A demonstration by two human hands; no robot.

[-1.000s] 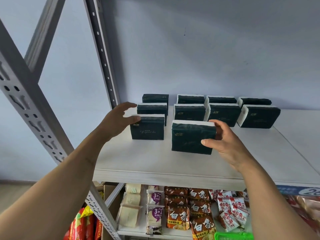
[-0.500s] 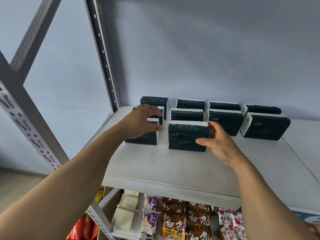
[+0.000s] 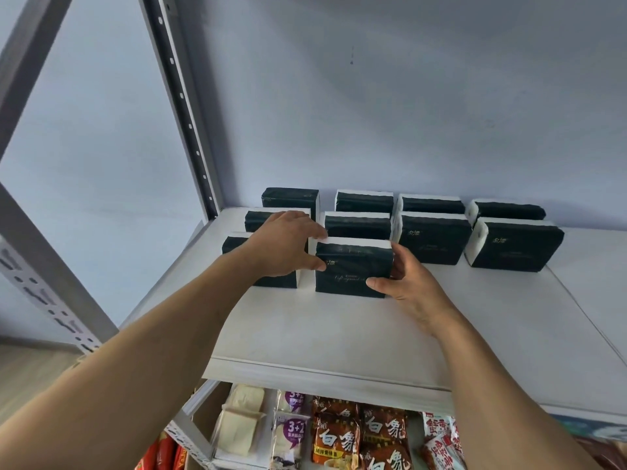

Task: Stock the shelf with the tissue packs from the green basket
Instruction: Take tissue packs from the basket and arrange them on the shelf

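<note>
Several dark green tissue packs with white sides stand in rows on the white shelf (image 3: 356, 334). The front middle tissue pack (image 3: 353, 269) is held between both hands: my left hand (image 3: 288, 245) touches its left top corner and edge, and my right hand (image 3: 403, 283) grips its right side. My left hand also covers most of the front left pack (image 3: 237, 245). Further packs stand behind and to the right, such as the right front pack (image 3: 515, 245). The green basket is out of view.
A grey metal upright (image 3: 183, 106) rises at the shelf's left rear corner, with a slanted brace (image 3: 40, 239) at the left. Below the shelf sit noodle packets (image 3: 339, 435) and other snack bags. The wall stands close behind the packs.
My left hand moved from the front left pack to the left edge of the front middle pack. My right hand stays on that pack's right side. The camera has tilted up slightly.
</note>
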